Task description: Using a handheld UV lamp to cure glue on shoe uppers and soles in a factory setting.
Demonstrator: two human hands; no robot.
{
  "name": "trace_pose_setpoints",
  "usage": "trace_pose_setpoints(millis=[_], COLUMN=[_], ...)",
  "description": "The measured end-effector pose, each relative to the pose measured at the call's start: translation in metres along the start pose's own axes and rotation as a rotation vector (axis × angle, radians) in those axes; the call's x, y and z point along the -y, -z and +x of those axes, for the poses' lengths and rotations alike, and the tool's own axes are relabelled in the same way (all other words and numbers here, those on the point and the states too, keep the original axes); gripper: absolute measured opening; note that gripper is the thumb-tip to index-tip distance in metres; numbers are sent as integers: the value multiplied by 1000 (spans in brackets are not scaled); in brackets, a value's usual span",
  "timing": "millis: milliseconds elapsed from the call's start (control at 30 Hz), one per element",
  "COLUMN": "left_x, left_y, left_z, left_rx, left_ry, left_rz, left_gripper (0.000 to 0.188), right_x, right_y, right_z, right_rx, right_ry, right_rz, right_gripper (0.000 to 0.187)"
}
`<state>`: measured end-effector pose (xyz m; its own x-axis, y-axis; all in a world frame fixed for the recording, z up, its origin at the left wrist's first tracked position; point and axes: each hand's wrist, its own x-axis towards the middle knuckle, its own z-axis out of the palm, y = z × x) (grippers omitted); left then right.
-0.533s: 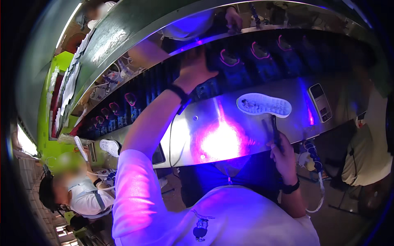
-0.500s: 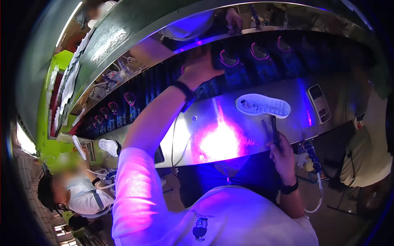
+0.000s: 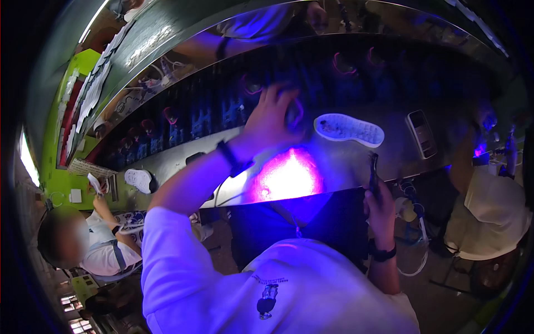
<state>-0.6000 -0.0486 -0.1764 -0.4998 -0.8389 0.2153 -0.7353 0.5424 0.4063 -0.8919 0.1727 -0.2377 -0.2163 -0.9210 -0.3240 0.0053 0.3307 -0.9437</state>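
Note:
My left hand (image 3: 270,119) is closed around a dark shoe upper (image 3: 295,113) with a violet-lit rim, just above the near side of the dark row. Part of the upper is hidden behind my fingers. My right hand (image 3: 380,205) grips a slim dark brush (image 3: 373,170) at the bench's near edge, its head pointing up and away from me. Beyond the brush, a white shoe sole (image 3: 349,129) lies flat on the metal bench (image 3: 342,164).
Several dark uppers with pink-lit rims, one at the far right (image 3: 344,64), stand along the bench's far side. A phone-like device (image 3: 421,133) lies right of the sole. Another white sole (image 3: 140,180) lies left. Co-workers sit on both sides. Bright pink-violet light (image 3: 289,177) hits the bench.
My left hand has come nearer, bringing one upper out of the row. The brush in my right hand has stayed about where it was. My view has shifted slightly.

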Motion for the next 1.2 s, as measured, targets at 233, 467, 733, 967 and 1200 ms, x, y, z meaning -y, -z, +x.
trace_pose_setpoints(millis=[233,467,733,967,1200], left_x=[-26,-21,-48,-66,-80], left_y=[45,-12,45,52,69], left_z=[-157,-154,-169,-169,-163], left_rx=[421,445,-197,-425,-396], left_ry=[-370,289,127,-560,-614], left_rz=[268,516,-707,-242,-86], left_gripper=[92,86,76,58,47], right_x=[20,56,103,112,134], right_y=[-39,-55,-40,-41,-51], right_z=[-5,-17,-57,-44,-23], right_rx=[185,213,284,324,299], right_ry=[156,241,276,392,536], right_rz=[-104,-141,-116,-350,-496], right_gripper=[49,49,45,47,47])
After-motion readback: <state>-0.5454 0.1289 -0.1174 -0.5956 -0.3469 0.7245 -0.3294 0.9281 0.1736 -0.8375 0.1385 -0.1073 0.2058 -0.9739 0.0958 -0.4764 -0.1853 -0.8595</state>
